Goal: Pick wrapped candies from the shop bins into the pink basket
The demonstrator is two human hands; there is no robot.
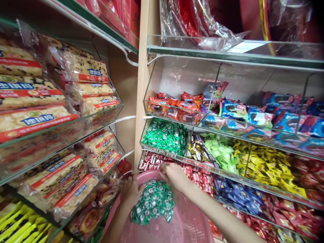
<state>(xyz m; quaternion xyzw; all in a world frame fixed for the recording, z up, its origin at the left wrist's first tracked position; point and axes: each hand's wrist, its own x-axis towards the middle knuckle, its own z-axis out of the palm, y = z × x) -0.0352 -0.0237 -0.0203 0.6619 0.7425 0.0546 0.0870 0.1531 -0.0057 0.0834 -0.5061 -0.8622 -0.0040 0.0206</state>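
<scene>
A pink plastic basket (pixel 187 219) is in front of me, below the shelves, with a heap of green-wrapped candies (pixel 154 202) in it. My left hand (pixel 129 193) is closed over the basket's left rim, its thumb on the inner side beside the candies. My right hand (pixel 174 175) is closed at the far right part of the same rim, fingers curled and partly hidden. Just beyond the basket, a clear shelf bin holds more green-wrapped candies (pixel 164 136). Red-and-white wrapped candies (pixel 152 161) lie in the bin right behind my right hand.
Packaged pastry bars (pixel 43 118) fill the left shelves. A wooden post (pixel 143 84) stands at the corner. Right bins hold blue snack packets (pixel 233 109), yellow-wrapped candies (pixel 265 165) and blue-wrapped candies (pixel 238 197). Clear shelf edges jut out close to both arms.
</scene>
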